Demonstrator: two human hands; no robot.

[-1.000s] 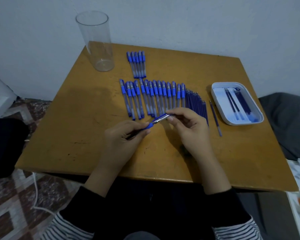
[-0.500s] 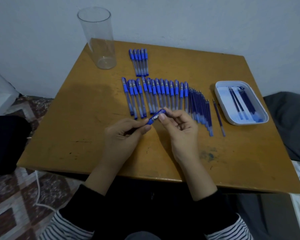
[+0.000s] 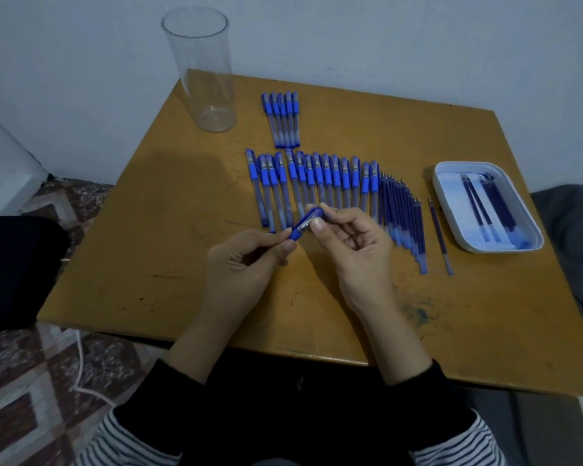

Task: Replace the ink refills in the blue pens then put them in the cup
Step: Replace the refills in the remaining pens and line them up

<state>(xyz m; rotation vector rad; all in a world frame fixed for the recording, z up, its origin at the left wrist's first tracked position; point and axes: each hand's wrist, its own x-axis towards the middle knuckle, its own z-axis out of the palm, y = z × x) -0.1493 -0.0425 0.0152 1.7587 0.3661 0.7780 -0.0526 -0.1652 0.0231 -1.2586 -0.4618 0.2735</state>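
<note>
Both hands hold one blue pen [image 3: 304,224] above the table's middle. My left hand [image 3: 246,260] grips its barrel, mostly hidden in the fist. My right hand [image 3: 354,243] pinches the blue cap end between thumb and fingers. Behind them lies a long row of capped blue pens [image 3: 317,183], and a smaller group of pens [image 3: 283,119] sits farther back. A row of bare ink refills [image 3: 401,213] lies right of the pens, with a single refill [image 3: 440,235] apart. The clear cup [image 3: 204,68] stands empty at the far left corner.
A white tray [image 3: 451,210] holding a few refills sits at the table's right side. The wooden table [image 3: 148,247] stands against a wall. A dark cushion lies left of the table, grey fabric to the right, patterned floor below.
My right hand has slid left along the pen and the cap now sits fully on the barrel. The exposed silver tip seen a second ago is covered.
</note>
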